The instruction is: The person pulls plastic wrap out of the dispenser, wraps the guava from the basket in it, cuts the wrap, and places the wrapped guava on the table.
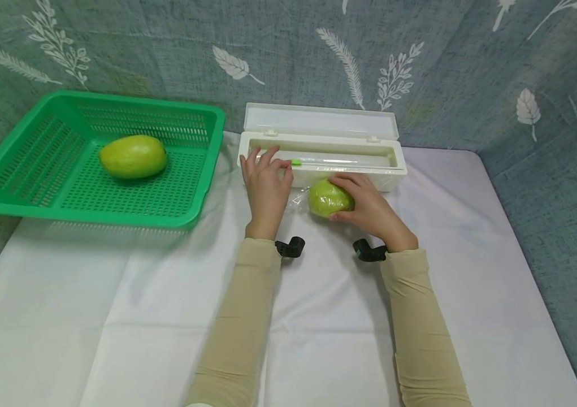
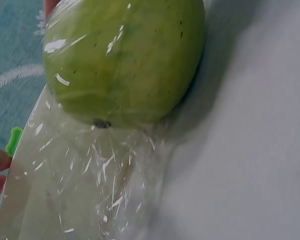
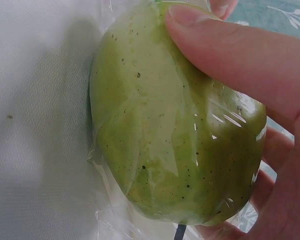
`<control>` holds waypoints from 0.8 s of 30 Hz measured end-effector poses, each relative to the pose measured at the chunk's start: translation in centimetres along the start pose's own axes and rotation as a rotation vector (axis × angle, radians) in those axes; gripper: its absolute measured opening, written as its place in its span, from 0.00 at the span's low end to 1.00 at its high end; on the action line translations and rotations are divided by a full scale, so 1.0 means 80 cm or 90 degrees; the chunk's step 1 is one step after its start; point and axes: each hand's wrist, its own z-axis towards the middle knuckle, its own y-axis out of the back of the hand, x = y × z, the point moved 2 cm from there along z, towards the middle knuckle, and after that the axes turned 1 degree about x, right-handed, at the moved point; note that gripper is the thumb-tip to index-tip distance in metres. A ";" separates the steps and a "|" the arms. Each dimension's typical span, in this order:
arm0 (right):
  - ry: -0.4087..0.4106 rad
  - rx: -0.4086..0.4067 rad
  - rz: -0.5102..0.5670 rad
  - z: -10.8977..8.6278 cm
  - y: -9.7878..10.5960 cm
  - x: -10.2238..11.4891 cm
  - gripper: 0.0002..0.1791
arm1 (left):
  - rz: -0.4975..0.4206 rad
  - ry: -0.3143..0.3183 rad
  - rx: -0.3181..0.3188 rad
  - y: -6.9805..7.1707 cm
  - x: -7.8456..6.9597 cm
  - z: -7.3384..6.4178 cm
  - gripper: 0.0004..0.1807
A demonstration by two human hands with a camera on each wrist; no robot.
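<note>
My right grip (image 1: 372, 210) curls, thumb and fingers well spread, round the film-wrapped green mango (image 1: 325, 198), which lies lengthwise along the front of the white box (image 1: 382, 181), while my left grip (image 1: 267, 185), up-left, pinches the green slider (image 1: 295, 162).

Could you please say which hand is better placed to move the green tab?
Probably the left hand: it is right at the green tab on the box, while the right hand holds the wrapped fruit.

Leaf-patterned blue-green fabric (image 1: 288, 56) stands behind a white-covered table (image 1: 329, 339).
</note>
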 end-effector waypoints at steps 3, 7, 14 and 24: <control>-0.001 0.001 0.001 0.000 -0.001 0.000 0.43 | 0.006 -0.013 0.028 -0.002 -0.007 -0.001 0.05; -0.001 0.002 0.005 0.000 -0.001 0.000 0.43 | 0.014 -0.015 0.074 -0.005 -0.016 -0.002 0.07; 0.001 -0.001 0.004 -0.001 -0.001 -0.002 0.43 | 0.011 -0.023 0.127 -0.009 -0.026 -0.004 0.11; 0.001 -0.002 -0.001 0.000 -0.001 -0.003 0.43 | 0.014 -0.049 0.161 -0.013 -0.038 -0.007 0.14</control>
